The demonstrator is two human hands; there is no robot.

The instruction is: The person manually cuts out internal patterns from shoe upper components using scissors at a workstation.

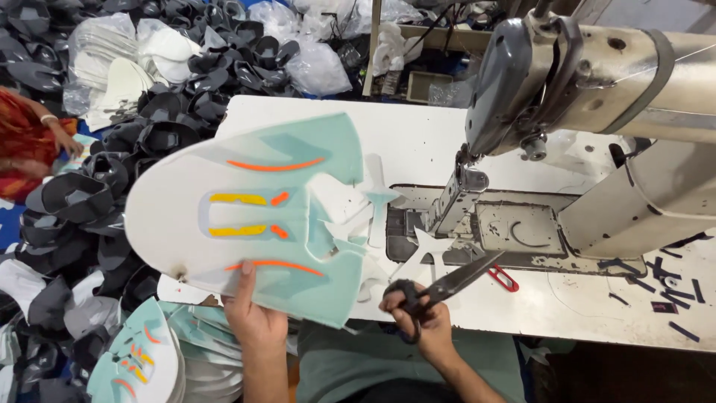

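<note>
A flat shoe upper [253,216], judged light, floppy and best pinched at its near edge, is held over the table [418,134] by the closed left hand [253,317]; scissors [447,287] are gripped by the right hand [421,321].

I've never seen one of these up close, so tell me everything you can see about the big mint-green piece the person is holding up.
The piece is a flat, wide, rounded sheet, mint green and white, looking like thin synthetic fabric. It has orange curved stripes, yellow bars and a pale loop outline at the middle. Its right edge is cut into jagged flaps. The left hand pinches its lower edge, holding it tilted above the table.
</note>
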